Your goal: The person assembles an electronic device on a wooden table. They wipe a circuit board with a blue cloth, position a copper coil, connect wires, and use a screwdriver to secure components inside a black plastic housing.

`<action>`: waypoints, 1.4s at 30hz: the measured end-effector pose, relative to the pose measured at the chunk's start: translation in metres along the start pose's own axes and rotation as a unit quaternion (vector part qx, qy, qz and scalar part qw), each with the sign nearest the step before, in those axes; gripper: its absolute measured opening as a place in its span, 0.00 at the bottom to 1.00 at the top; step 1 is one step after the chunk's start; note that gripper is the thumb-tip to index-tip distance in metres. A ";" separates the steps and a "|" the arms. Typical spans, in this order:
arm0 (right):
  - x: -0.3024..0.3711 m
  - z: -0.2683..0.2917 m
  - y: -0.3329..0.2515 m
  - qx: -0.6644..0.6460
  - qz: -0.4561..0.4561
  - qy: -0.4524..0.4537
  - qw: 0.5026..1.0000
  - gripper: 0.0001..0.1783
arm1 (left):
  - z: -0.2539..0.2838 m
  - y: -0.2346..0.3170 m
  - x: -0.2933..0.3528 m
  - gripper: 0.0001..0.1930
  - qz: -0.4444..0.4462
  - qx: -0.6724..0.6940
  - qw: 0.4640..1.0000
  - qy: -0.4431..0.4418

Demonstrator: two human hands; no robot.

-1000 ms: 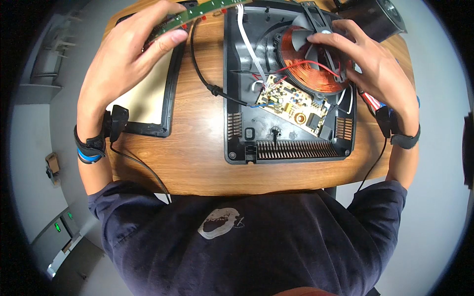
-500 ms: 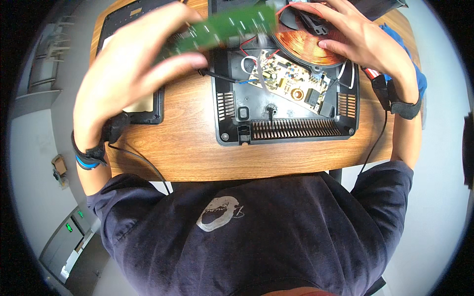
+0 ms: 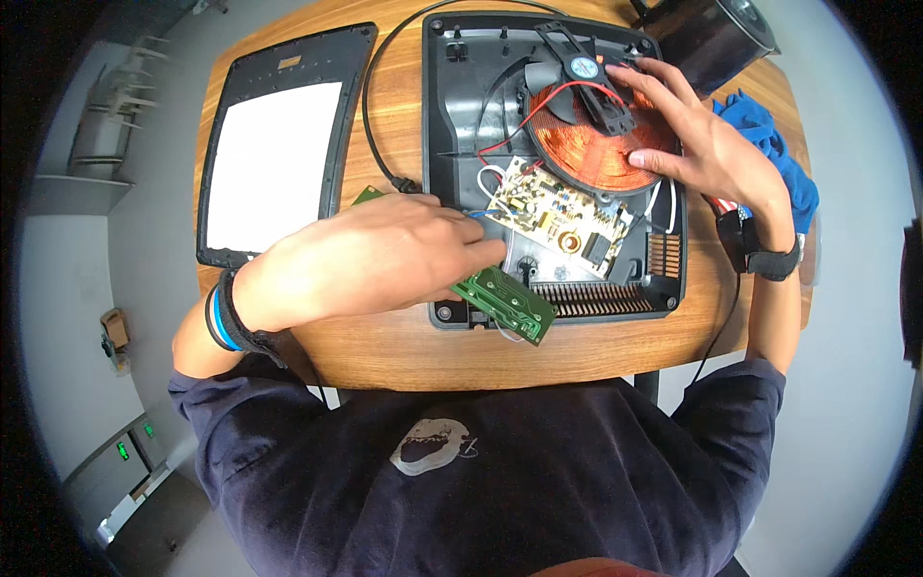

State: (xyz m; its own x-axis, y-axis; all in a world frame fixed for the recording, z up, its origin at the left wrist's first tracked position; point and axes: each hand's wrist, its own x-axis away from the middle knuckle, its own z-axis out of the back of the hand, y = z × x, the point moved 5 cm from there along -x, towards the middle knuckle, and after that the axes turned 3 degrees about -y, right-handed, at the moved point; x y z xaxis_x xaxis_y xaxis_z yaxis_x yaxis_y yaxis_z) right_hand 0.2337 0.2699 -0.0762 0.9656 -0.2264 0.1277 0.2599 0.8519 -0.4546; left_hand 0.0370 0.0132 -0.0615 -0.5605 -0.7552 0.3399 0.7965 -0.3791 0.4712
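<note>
My left hand (image 3: 385, 248) is closed on a long green circuit board (image 3: 510, 306), which slants across the lower left corner of an open black appliance housing (image 3: 445, 173). The board's middle is hidden under my fingers. A round copper coil (image 3: 586, 154) sits in the upper right of the housing, with a small black fan (image 3: 567, 87) with red wires lying on it. My right hand (image 3: 711, 144) rests there with its fingers spread, the thumb on the coil and the fingertips by the fan frame. A cream circuit board with components (image 3: 553, 216) lies below the coil.
A black cover panel with a white sheet (image 3: 274, 163) lies at the left. A black cord (image 3: 370, 135) runs round the housing's far left corner. At the far right stand a dark cylindrical pot (image 3: 707, 43) and a crumpled blue cloth (image 3: 769, 144).
My left hand has brought the green board down from above the housing to its near left corner, turning it to slant the other way. My right hand stays at the coil.
</note>
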 end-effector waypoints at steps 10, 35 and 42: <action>0.018 0.003 -0.048 0.003 0.011 -0.064 0.998 0.46 | 0.025 -0.038 0.030 0.26 0.151 0.036 0.986 -0.055; 0.070 0.018 -0.014 0.075 -0.140 -0.156 0.975 0.13 | 0.059 -0.092 -0.013 0.21 0.081 -0.143 0.985 0.060; 0.059 0.021 -0.038 0.107 0.004 0.049 0.993 0.43 | 0.064 -0.088 -0.007 0.20 0.099 -0.152 0.980 0.080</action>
State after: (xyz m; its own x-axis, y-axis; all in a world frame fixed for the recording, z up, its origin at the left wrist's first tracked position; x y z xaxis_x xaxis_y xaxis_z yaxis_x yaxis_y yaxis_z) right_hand 0.2807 0.2345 -0.0329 0.9665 -0.2545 0.0330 0.2543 0.9323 -0.2570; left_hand -0.0435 0.0862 -0.0536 -0.3654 -0.8950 0.2558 0.9302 -0.3406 0.1372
